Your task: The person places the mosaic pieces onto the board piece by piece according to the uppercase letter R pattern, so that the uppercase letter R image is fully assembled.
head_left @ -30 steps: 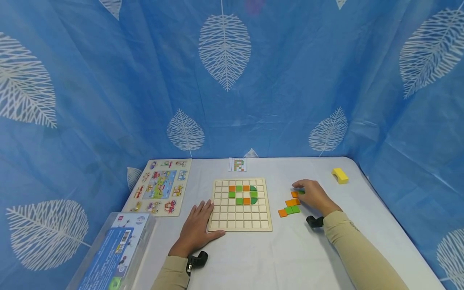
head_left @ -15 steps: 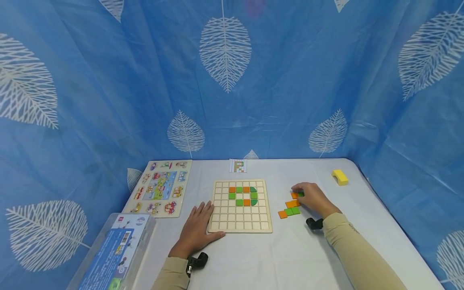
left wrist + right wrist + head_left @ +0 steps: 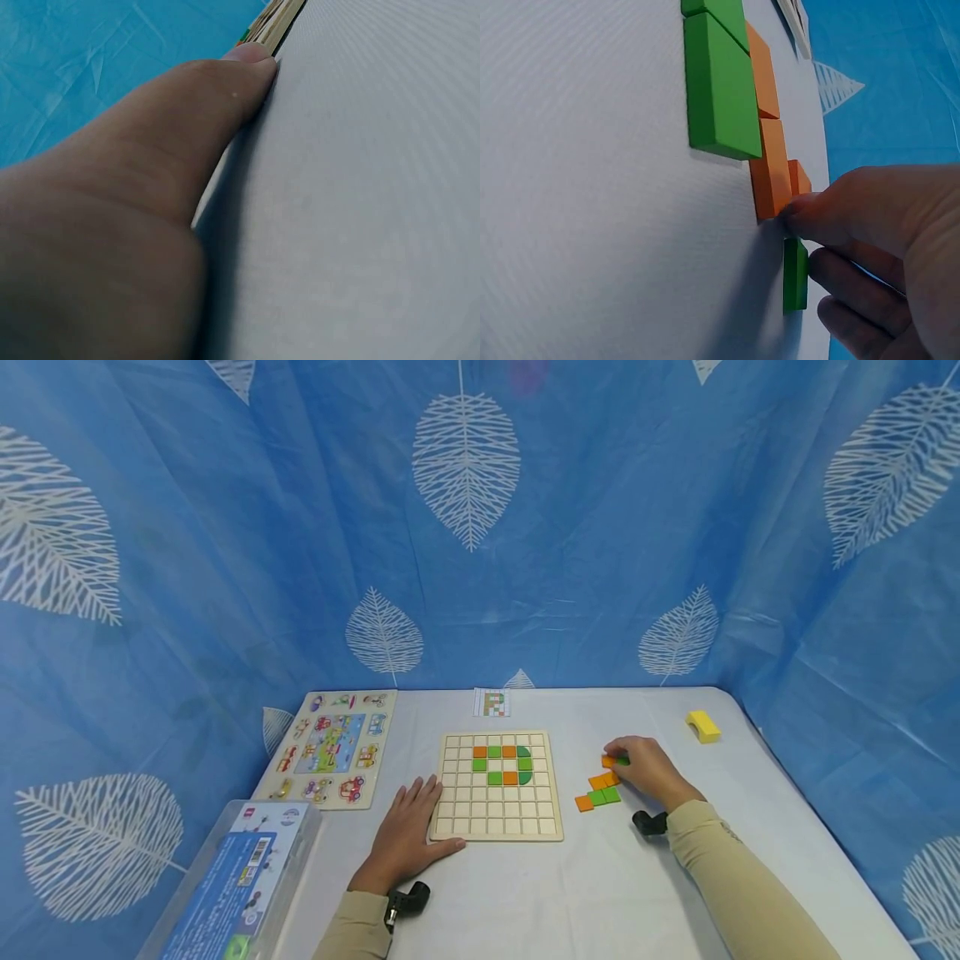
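A wooden grid board [image 3: 495, 829] lies on the table, with orange, light green and dark green tiles set in some of its squares. My left hand [image 3: 405, 835] rests flat at the board's left side, fingers at the left edge and thumb [image 3: 225, 90] at the front corner. To the right of the board, my right hand [image 3: 651, 770] reaches over loose tiles. Its thumb and curled fingers pinch at an orange tile [image 3: 801, 176] at the far end of the group. A green tile [image 3: 795, 276] lies beside the fingers. Nearer are more orange tiles [image 3: 770, 169] and green tiles [image 3: 724, 86].
Behind the board lies a small pattern card [image 3: 492, 702]. A vehicle picture puzzle [image 3: 330, 747] and a clear plastic box [image 3: 247, 868] are at the left. One yellow arch block [image 3: 703, 727] stands at the back right. A blue leaf-print curtain [image 3: 555, 527] hangs around the table.
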`<state>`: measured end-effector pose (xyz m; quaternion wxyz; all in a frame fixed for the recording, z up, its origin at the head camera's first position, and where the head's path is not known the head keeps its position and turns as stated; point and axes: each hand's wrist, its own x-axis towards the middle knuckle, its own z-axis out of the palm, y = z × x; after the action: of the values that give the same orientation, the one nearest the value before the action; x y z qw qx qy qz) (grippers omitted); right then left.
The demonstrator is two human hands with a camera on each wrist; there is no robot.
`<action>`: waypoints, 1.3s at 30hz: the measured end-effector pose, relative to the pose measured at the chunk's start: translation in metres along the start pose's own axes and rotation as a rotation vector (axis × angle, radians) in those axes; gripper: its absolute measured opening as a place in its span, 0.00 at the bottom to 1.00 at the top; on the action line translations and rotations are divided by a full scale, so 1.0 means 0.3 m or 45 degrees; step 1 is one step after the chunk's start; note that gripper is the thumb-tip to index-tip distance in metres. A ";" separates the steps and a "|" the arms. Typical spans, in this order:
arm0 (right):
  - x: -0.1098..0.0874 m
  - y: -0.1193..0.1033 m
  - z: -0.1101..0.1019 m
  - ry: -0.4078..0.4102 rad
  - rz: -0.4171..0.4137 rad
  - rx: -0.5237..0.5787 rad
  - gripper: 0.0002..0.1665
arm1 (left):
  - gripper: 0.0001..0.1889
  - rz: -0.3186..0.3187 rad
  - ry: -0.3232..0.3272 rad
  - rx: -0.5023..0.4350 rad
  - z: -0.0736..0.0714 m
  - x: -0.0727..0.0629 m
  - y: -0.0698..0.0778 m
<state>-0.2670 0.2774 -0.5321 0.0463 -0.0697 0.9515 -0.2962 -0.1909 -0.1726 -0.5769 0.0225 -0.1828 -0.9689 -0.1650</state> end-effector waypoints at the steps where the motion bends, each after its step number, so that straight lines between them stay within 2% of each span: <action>1: -0.001 -0.001 0.000 0.006 0.000 0.000 0.21 | 0.60 0.000 0.001 0.001 0.001 0.000 -0.001; 10: 0.011 -0.025 0.020 0.069 -0.028 0.020 0.20 | 0.60 -0.001 0.001 0.004 0.003 0.001 -0.002; 20: 0.029 -0.088 0.079 0.101 -0.071 0.085 0.19 | 0.60 0.005 0.013 -0.006 0.008 0.001 -0.007; 39: 0.058 -0.236 0.184 0.087 -0.197 0.127 0.18 | 0.60 0.013 0.014 -0.023 -0.003 -0.001 -0.002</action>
<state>-0.2697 0.1861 -0.5377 -0.0057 -0.1305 0.9283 -0.3481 -0.1909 -0.1733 -0.5764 0.0272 -0.1872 -0.9663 -0.1745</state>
